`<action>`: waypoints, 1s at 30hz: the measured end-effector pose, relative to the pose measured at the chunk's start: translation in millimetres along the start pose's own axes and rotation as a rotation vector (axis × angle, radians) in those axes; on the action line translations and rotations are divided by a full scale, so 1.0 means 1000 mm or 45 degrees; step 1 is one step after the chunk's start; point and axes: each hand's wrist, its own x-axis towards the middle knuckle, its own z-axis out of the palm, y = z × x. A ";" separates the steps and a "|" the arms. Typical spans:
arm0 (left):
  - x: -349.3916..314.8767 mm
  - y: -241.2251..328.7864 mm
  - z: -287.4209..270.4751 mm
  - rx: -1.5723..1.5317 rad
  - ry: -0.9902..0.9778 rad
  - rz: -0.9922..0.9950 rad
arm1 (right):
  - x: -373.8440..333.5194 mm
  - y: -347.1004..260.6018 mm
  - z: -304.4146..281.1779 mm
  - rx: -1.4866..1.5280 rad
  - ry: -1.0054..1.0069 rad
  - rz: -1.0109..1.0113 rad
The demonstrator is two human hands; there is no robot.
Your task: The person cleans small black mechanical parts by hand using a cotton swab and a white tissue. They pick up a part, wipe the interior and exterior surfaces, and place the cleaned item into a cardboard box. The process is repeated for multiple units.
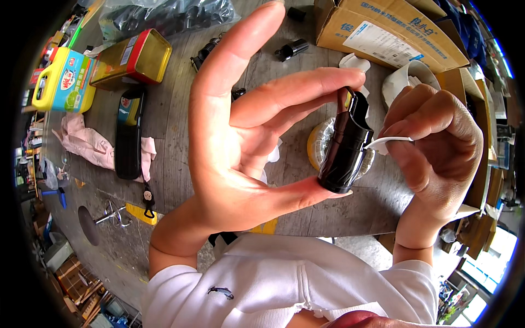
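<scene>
My left hand (216, 164) grips a glossy black hollow cylindrical part (345, 150) between the thumb at its lower end and a fingertip at its top. Its index finger points up, apart from the part. The black part stands slightly tilted, with a curved cutout at its upper side. My right hand (437, 145) pinches a thin white strip (391, 140) between thumb and index finger. The strip's left end reaches the side of the black part. Behind the part, a roll of tape (316, 145) lies partly hidden on the grey table (180, 109).
Beyond the hands stand a cardboard box (377, 38) and a white roll (407, 82). Another black cylinder (292, 49) lies nearby. At left are a yellow jug (68, 79), a red-and-gold tin (131, 60), and a phone (129, 136) on pink cloth (87, 142). A plastic bag (169, 19) holds black parts.
</scene>
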 end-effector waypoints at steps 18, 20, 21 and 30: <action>-0.004 0.010 -0.011 0.889 -0.422 0.098 | -0.006 -0.009 0.002 -0.291 -0.128 0.118; 0.000 0.015 -0.013 1.077 -0.596 0.114 | -0.008 -0.010 0.003 -0.380 -0.115 0.152; -0.001 0.016 -0.012 1.111 -0.612 0.114 | -0.009 -0.011 0.004 -0.384 -0.096 0.167; 0.001 0.005 -0.013 0.724 -0.453 -0.011 | 0.010 -0.002 -0.038 -0.079 -0.322 0.090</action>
